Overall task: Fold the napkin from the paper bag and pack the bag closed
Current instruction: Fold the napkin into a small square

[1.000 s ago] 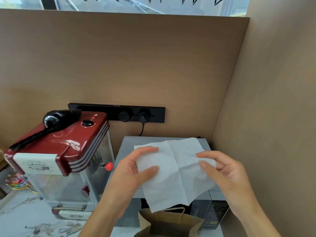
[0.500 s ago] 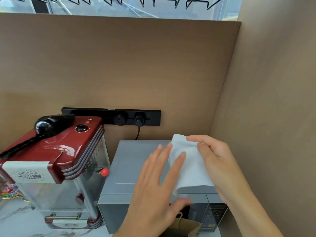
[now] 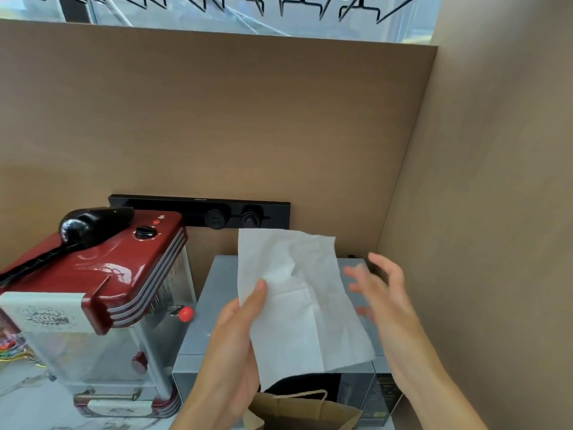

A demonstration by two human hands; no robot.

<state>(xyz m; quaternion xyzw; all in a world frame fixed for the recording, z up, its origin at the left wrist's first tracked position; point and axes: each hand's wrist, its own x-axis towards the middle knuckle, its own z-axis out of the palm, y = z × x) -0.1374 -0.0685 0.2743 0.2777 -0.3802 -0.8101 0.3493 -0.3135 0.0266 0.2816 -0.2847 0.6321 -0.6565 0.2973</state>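
loosely creased white napkin [image 3: 297, 299], left hand [image 3: 235, 342] pinching

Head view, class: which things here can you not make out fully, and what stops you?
- Paper bag: cut off by the bottom edge; contents hidden.
- Right hand: fingers motion-blurred.
- Microwave: front largely hidden behind the napkin and left hand.
- Popcorn machine: left side cut off.

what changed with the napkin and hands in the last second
The napkin went from spread between both hands, to folded, to hanging open again. The left hand now pinches it alone; the right hand has let go. The paper bag stayed below.
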